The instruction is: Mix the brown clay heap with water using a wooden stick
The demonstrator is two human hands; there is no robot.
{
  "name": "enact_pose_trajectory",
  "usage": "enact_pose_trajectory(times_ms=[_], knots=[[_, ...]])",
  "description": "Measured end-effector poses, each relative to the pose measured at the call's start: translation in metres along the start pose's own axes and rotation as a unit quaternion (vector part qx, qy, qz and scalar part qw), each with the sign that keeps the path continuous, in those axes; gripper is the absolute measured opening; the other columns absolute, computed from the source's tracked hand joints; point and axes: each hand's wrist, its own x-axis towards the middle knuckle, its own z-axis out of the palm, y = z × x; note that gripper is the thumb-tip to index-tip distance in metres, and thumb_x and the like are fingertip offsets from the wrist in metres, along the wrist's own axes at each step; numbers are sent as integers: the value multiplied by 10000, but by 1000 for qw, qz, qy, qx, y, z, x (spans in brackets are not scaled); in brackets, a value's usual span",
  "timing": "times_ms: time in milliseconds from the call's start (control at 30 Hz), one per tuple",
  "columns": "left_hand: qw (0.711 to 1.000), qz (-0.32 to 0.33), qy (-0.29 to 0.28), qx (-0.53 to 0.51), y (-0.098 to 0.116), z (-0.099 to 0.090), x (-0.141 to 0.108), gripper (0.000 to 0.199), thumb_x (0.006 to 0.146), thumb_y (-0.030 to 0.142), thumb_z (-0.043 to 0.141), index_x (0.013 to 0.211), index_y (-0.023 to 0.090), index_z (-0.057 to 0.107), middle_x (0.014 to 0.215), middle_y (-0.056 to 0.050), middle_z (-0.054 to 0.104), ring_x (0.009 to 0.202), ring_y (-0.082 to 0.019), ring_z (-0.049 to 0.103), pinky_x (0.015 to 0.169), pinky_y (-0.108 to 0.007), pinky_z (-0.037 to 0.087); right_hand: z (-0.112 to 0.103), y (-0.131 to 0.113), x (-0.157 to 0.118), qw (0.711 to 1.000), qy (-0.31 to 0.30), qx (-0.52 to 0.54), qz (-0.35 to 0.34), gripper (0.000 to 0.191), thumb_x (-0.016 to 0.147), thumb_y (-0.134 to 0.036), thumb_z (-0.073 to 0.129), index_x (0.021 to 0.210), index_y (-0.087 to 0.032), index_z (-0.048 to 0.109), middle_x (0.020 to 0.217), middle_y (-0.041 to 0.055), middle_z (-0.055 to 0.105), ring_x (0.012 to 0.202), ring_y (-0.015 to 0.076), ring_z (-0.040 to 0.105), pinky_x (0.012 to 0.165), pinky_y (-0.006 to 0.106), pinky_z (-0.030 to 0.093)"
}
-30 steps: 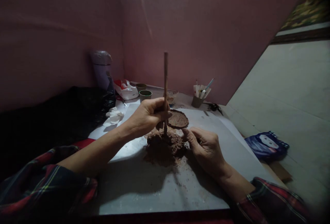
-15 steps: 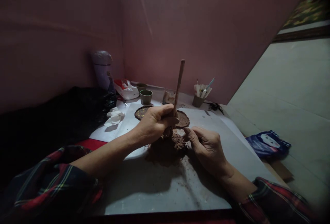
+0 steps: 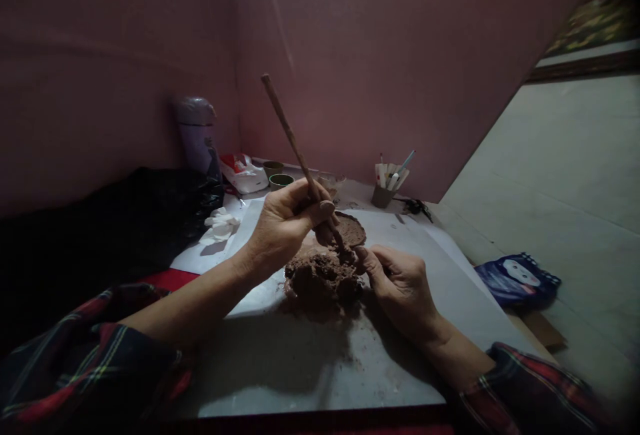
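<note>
brown crumbly mass (image 3: 320,283): about mid-sheet on the white sheet (image 3: 385,378), which covers the desk (image 3: 356,193), well in from the near edge. stick (image 3: 287,129) stands tilted over it, upper end to the left; a brown clump (image 3: 345,254) coats its lower end, at the mass's far right side.

your left hand (image 3: 290,221) pinches the stick low on its shaft, thumb against fingers. your right hand (image 3: 400,281) is half curled, fingertips just beside the clump; i cannot tell whether they pinch anything.

handling, my judgement: hold the stick firmly, steer from the wrist, use short strokes. brace the mass from the desk's right-edge side with your right hand. levering hard would likely make it crumble.

hard to make out: the mass's near side is in deep shadow, so what it rests on is unclear, as is whether the clump touches it. your left fingers cover part of the round brown dish (image 3: 354,229) behind. toward the desk's far edge, what looks like a clear cup (image 3: 334,185) is partly hidden by that hand.
</note>
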Motion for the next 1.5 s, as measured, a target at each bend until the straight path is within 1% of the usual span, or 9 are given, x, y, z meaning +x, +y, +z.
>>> enact_pose_trajectory(times_ms=[133,267,500,700,900,1067,1300,1433,1500], knots=[[998,-50,-23,-1,-8,-4,3,300,694,336,738,732,146,508,612,4,616,488,-114,598,476,-237,508,0,1,-1,1000,14,6,11,344,912,-310,504,619,-169,616,546,9,595,495,117,526,509,240,400],[996,-85,-24,20,-14,-8,6,319,623,281,791,669,133,513,543,25,583,418,-69,527,400,-181,426,1,1,-1,1000,10,7,14,345,917,-320,498,632,-173,626,555,15,612,504,122,545,515,243,407],[986,-154,-1,61,-19,-20,13,165,720,181,685,672,115,542,529,-20,616,370,-68,501,347,-161,304,0,0,-1,1000,8,1,11,349,915,-313,502,621,-166,621,543,7,600,496,119,546,505,243,400],[982,-172,9,72,-19,-24,14,167,700,184,704,668,106,560,555,-45,647,373,-76,515,349,-167,319,-1,1,-1,1000,4,-1,11,362,918,-317,501,613,-163,619,534,7,589,487,114,529,500,244,388],[984,-165,-41,49,-17,-29,14,195,687,221,718,688,109,559,609,-59,662,401,-89,543,358,-171,331,1,1,-2,1000,6,4,15,352,913,-314,509,615,-163,617,539,7,586,494,116,527,513,247,385],[982,-174,-63,27,-20,-33,15,152,688,182,694,708,106,564,615,-51,651,416,-84,542,369,-165,329,1,2,-2,1000,0,9,23,354,913,-324,504,618,-160,612,544,4,576,501,115,522,519,243,374],[973,-232,-6,-12,-25,-31,12,135,705,89,628,766,134,517,652,-42,653,446,-86,543,426,-185,378,1,3,-3,1000,-8,7,17,365,917,-309,496,605,-152,604,517,-11,511,482,100,459,502,239,340],[971,-237,-9,0,-26,-30,12,99,757,162,628,745,121,539,621,-35,638,447,-87,540,420,-188,364,0,2,-2,1000,-12,6,11,357,918,-300,495,614,-149,603,529,-6,527,487,102,473,505,241,345],[972,-232,-13,23,-27,-30,12,137,773,203,629,705,108,557,582,-33,624,432,-86,530,411,-191,356,0,2,-1,1000,-14,4,10,358,920,-298,492,615,-149,604,531,-4,534,487,103,477,506,242,348]])
